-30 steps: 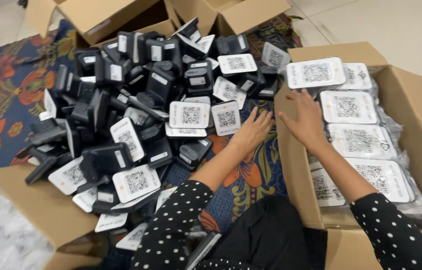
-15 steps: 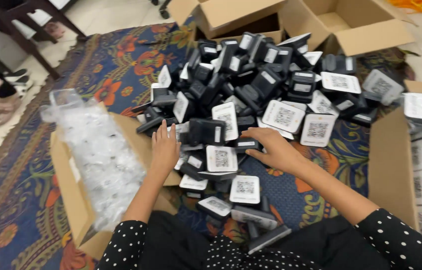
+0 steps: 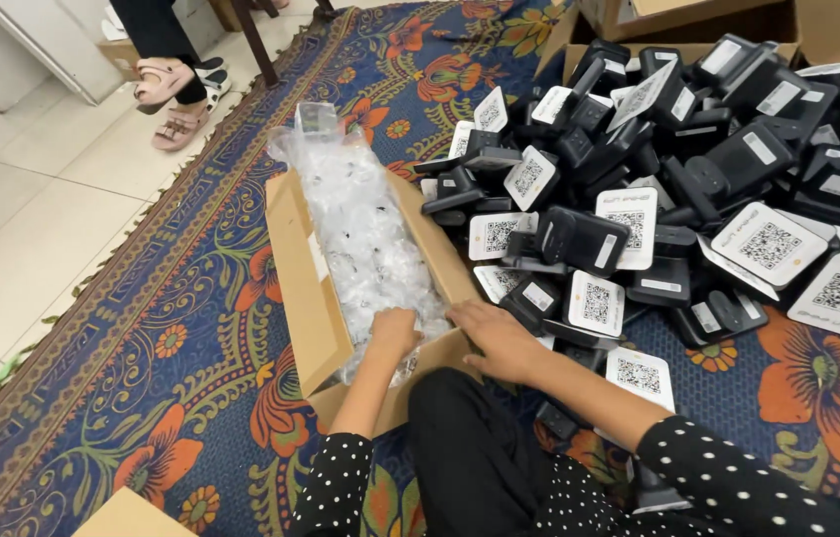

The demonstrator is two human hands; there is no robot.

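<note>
A patterned blue floral rug covers the floor, bare along its left side up to the fringed edge by the white tiles. A big heap of black stands with white coded cards fills the right, pressing against the right wall of a long open cardboard box. The box is packed with clear plastic bags that bulge over its far rim. The left hand is inside the near end of the box, fingers curled down into the bags; whether they grip one cannot be told. The right hand lies flat and released on the box's near right corner, beside the heap.
</note>
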